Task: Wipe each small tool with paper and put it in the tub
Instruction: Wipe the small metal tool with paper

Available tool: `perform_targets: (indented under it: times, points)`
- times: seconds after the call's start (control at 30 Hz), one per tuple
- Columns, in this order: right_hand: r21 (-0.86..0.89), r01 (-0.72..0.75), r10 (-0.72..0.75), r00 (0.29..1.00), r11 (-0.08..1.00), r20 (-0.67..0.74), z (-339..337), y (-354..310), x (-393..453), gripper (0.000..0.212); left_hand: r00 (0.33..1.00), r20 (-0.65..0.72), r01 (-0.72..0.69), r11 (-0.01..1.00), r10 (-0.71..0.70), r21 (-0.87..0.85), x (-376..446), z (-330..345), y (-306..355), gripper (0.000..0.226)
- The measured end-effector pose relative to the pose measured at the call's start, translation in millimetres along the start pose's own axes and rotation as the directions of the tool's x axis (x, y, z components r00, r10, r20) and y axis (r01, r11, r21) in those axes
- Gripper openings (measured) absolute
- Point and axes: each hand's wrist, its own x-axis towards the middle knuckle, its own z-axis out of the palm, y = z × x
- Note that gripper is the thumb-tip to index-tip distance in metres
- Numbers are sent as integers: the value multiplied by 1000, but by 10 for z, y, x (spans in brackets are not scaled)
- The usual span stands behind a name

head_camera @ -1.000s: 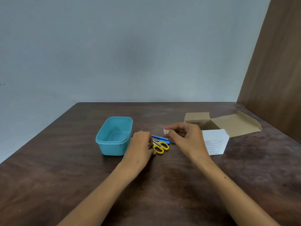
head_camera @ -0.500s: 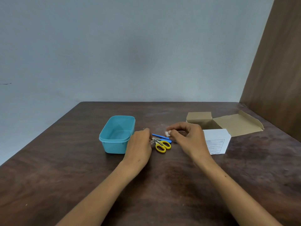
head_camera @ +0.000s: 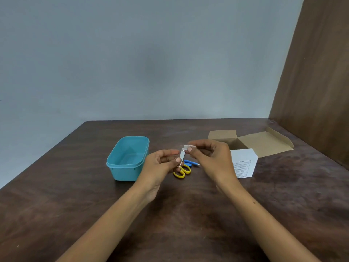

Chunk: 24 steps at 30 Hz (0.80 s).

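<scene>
The left hand (head_camera: 160,163) pinches a small metal tool (head_camera: 182,156) upright, so its top meets the paper scrap (head_camera: 187,147) pinched by the right hand (head_camera: 209,156). The empty tub (head_camera: 128,157) waits just left of that grip; scissors (head_camera: 182,172) lie on the desk (head_camera: 75,205) beneath.

Scissors (head_camera: 182,172) blades behind left hand (head_camera: 160,167)
</scene>
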Motion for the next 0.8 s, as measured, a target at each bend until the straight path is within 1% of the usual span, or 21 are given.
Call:
perform_targets:
  times: [0.13,0.27,0.37,0.43,0.5,0.57,0.6,0.67,0.73,0.8]
  points:
    - [13,10,-10,1000,1000,-16,-30,5,3,18,999,-43,-12,999,10,-50,6,-26,28,26]
    - [55,24,-27,998,998,64,-17,-9,-24,11,997,-67,-47,998,45,-39,-26,-34,49,25]
    - [0,70,-70,992,998,103,21,-16,-55,8,994,-74,-84,996,83,-19,-46,-43,75,27]
    - [-1,90,-90,993,996,74,31,-14,-54,9,991,-55,-119,993,120,10,-69,-30,94,28]
    - [5,91,-91,996,996,-2,26,6,-29,12,987,-33,-153,987,155,49,-98,0,100,28]
    - [12,71,-70,996,997,-62,17,34,-8,15,982,-24,-185,980,187,72,-113,22,100,27]
    - [13,54,-53,997,998,-59,16,46,-4,16,980,-25,-197,978,199,73,-113,21,98,27]
    - [-8,7,-7,1000,1000,12,17,58,-11,17,976,-33,-212,975,215,73,-103,6,97,27]
    - [-25,-53,54,996,998,76,7,64,-8,18,972,-35,-227,968,232,109,-96,-1,92,27]
    - [14,-78,77,995,997,69,-15,61,8,19,966,-30,-248,955,256,162,-98,0,93,28]
